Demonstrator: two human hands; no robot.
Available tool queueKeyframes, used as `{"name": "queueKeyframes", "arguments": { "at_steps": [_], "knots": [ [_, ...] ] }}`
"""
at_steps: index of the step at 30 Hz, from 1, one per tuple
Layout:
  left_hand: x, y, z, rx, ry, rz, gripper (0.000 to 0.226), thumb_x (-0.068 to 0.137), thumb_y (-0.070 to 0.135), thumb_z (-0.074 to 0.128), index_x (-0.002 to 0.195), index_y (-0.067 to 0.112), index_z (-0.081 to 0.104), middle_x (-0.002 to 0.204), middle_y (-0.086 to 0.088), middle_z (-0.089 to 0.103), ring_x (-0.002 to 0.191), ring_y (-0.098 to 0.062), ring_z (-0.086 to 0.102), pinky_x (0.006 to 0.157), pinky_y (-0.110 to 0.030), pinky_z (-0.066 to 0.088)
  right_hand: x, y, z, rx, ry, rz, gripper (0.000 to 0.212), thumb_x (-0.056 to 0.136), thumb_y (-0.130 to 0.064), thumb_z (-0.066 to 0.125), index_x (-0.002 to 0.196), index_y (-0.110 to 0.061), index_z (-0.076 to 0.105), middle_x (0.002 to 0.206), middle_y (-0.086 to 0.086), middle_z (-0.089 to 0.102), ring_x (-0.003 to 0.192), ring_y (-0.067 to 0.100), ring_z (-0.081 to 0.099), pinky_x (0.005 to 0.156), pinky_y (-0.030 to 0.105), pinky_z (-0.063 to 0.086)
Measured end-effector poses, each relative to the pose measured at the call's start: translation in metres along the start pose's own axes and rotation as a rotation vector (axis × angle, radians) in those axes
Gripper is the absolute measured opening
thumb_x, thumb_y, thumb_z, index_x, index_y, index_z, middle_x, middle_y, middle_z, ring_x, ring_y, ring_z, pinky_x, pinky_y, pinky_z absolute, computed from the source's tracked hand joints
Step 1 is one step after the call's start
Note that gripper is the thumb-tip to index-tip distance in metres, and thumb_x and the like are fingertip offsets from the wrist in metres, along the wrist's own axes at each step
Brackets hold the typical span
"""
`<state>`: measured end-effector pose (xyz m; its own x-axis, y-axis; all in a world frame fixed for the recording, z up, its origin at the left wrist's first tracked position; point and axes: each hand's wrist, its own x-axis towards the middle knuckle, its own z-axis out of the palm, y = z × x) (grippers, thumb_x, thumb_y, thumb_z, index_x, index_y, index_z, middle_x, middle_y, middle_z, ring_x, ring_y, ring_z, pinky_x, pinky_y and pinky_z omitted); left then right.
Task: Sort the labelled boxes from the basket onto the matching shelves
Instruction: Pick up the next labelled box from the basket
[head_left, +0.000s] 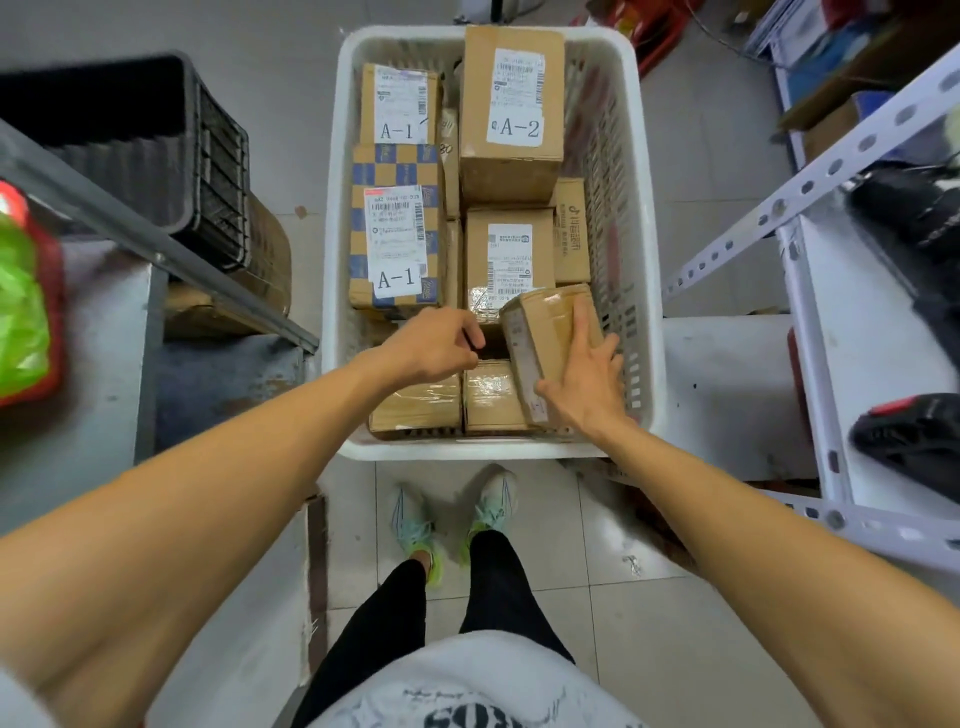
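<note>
Box-picking is under way at the near end of the white basket (470, 450), seen from the single head view. A small box (545, 327) of plain cardboard sits in the near right corner, tilted, with its long axis running roughly near to far. It is held by the right hand (587, 384) – fingers spread over the upper face, thumb hooked at the near left edge. The left hand (436, 348) hovers just left of it, fingers curled; whether anything is pinched cannot be told.

A label strip is carried on the held box's side, but no shelf code can be read, so the matching shelf cannot yet be judged. Elsewhere "A-1" is read on the far left box (397, 104) and on the blue-checked box (395, 234), and "A-2" on the tall far box (511, 119). A white perforated rack (810, 187) stands to the right.
</note>
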<state>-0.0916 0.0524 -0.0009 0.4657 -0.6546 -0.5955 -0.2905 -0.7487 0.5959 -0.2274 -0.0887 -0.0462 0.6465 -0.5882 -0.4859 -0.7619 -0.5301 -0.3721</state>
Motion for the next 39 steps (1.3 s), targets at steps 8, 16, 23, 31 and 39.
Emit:
{"name": "queueKeyframes", "arguments": {
  "at_steps": [8,16,23,31,39],
  "knots": [
    [-0.03,0.029,-0.042,0.045,0.105,0.127,0.018,0.088,0.011,0.062,0.106,0.016,0.063,0.096,0.0,0.066,0.09,-0.014,0.061,0.081,-0.027,0.047,-0.032,-0.012,-0.047,0.469,0.016,-0.031,0.115,0.08,-0.018,0.076,0.15,-0.046,-0.012,0.151,0.018,0.02,0.138,0.036,0.029,0.112,0.059,0.027],
    [-0.076,0.073,-0.082,0.196,0.126,0.363,0.017,0.091,0.015,0.06,0.106,0.021,0.062,0.102,0.0,0.065,0.093,-0.015,0.061,0.085,-0.036,0.052,-0.114,-0.013,-0.079,0.616,0.074,0.013,0.114,0.079,-0.035,0.074,0.145,-0.053,-0.017,0.155,0.009,0.021,0.141,0.031,0.026,0.114,0.057,0.026],
    [-0.124,0.112,-0.073,0.407,0.025,0.571,0.019,0.092,0.012,0.055,0.109,0.014,0.063,0.102,0.0,0.067,0.089,-0.014,0.06,0.073,-0.026,0.045,-0.181,0.004,-0.066,0.702,0.185,0.009,0.111,0.063,-0.05,0.069,0.122,-0.077,-0.021,0.153,0.006,0.027,0.139,0.03,0.03,0.114,0.058,0.025],
    [-0.17,0.164,-0.018,0.48,-0.027,0.761,0.02,0.092,0.017,0.058,0.111,0.014,0.063,0.104,-0.002,0.066,0.092,-0.017,0.061,0.076,-0.029,0.051,-0.283,0.041,-0.086,0.693,0.246,0.045,0.108,0.078,-0.034,0.068,0.141,-0.06,-0.017,0.154,0.003,0.019,0.139,0.021,0.024,0.117,0.04,0.022],
    [-0.231,0.227,0.086,0.6,-0.212,0.962,0.017,0.089,0.021,0.063,0.104,0.016,0.066,0.101,-0.002,0.067,0.095,-0.019,0.063,0.086,-0.037,0.053,-0.423,0.116,-0.07,0.676,0.49,0.191,0.104,0.088,-0.019,0.063,0.146,-0.051,-0.017,0.142,-0.005,0.023,0.116,0.014,0.03,0.097,0.029,0.025]
  ]
}}
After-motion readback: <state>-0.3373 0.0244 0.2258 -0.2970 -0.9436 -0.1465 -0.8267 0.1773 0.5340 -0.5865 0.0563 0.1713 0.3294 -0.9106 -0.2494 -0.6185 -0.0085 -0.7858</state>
